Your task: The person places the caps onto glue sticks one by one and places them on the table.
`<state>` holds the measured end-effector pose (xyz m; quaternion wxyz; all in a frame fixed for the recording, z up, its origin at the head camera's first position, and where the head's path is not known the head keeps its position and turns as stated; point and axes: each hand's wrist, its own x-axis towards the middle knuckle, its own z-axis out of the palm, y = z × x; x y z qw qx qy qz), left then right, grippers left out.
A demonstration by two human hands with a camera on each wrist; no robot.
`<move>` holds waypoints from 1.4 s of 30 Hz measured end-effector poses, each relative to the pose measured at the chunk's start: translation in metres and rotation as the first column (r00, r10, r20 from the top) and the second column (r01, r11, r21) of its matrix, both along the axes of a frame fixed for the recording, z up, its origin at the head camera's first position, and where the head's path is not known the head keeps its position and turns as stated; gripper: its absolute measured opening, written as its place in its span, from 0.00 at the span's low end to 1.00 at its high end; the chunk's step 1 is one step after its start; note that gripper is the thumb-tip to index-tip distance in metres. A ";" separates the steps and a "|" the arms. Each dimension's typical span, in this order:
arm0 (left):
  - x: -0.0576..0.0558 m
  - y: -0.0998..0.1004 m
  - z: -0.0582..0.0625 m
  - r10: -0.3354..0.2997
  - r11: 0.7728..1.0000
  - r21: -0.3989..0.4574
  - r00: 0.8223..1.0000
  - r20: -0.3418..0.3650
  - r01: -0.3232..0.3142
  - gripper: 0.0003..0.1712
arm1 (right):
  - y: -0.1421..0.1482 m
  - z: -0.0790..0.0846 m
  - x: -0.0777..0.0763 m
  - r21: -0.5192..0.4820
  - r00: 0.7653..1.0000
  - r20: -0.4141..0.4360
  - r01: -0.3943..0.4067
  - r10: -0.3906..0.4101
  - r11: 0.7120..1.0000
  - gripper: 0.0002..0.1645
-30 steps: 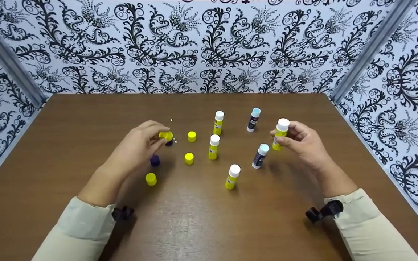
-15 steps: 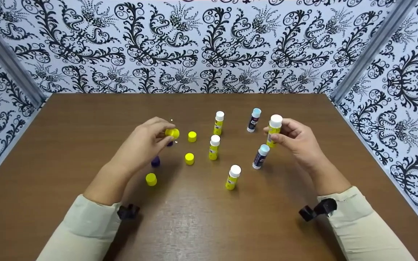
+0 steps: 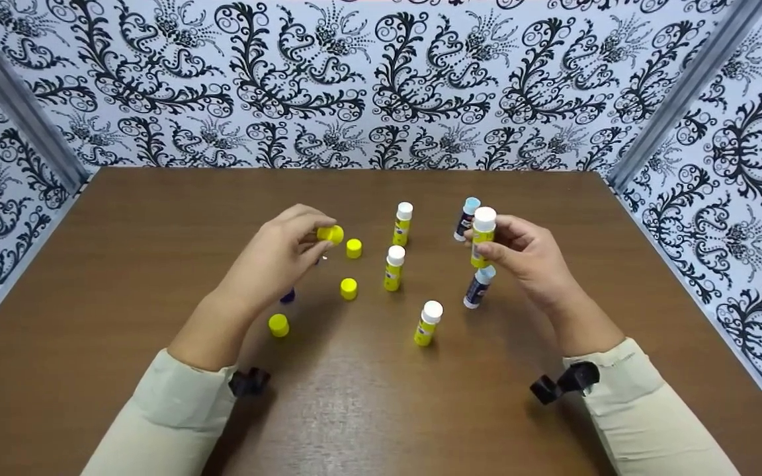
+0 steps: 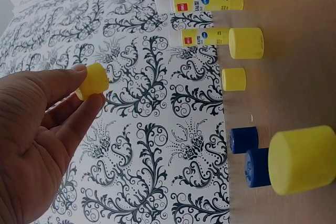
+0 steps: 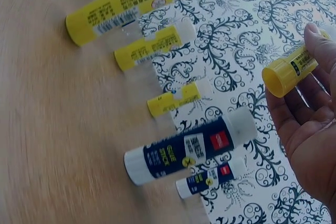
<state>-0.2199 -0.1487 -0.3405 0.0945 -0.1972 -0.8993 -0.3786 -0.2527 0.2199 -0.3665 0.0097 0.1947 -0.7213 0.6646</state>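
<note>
Up front on the counter (image 3: 328, 416), a yellow cap (image 3: 278, 325) and a yellow glue stick (image 3: 426, 327) are standing. Next, a navy tube (image 5: 181, 153) that reads "GLUE STICK", red logo too blurry for me. Lifted off the counter, left hand (image 3: 274, 254) has its grip pinching another cap (image 3: 332, 235), right hand's (image 3: 532, 261) grip holds a barrel (image 3: 482, 246), white end up. Farther back: second navy one (image 3: 465, 221).
</note>
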 end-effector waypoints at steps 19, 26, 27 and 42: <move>0.011 0.010 -0.004 -0.025 1.000 -0.012 0.956 -0.292 0.022 0.18 | -0.013 0.003 0.013 -0.006 0.999 -0.015 -0.034 0.033 0.999 0.21; 0.018 0.011 -0.009 -0.062 0.998 -0.052 0.920 -0.387 0.045 0.19 | -0.015 0.004 0.017 0.031 0.998 -0.018 -0.056 0.057 0.998 0.21; 0.019 0.011 -0.009 -0.064 0.997 -0.056 0.917 -0.393 0.046 0.19 | -0.016 0.004 0.018 0.040 0.998 -0.015 -0.057 0.057 0.998 0.20; 0.030 0.022 -0.010 -0.119 0.993 -0.044 0.903 -0.412 0.110 0.18 | -0.017 0.001 0.028 0.067 0.994 -0.024 -0.103 0.105 0.992 0.20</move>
